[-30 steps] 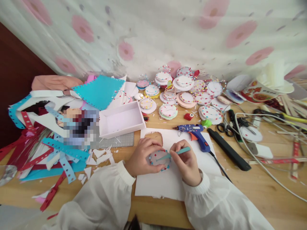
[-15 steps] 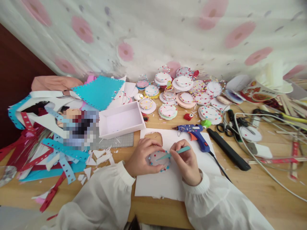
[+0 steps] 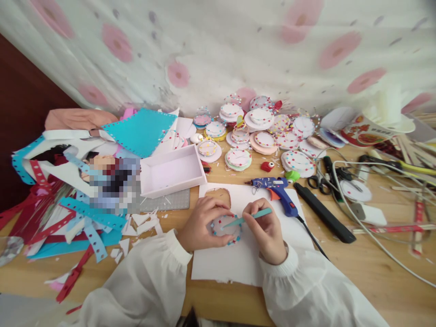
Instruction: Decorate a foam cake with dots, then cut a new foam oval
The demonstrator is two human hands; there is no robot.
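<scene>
My left hand is curved round a small round paper disc, its thumb and fingers on the disc's edge. Red and blue beads or dots run along the disc's rim. In a pinch, my right hand holds slim teal tweezers, whose pointed end lies over the disc's face. A white paper sheet lies under both hands, with a brown-looking round cut-out near its top edge. A blue glue gun rests at the sheet's upper right.
Several decorated paper discs are stacked along the back. A white open box stands left of centre, beside paper scraps and punched strips. Rightward lie a black stick-like case, scissors, a looping white cable and a noodle bucket.
Almost nothing differs. My right hand and the teal tweezers have shifted very slightly to the right; my left hand stays on the disc.
</scene>
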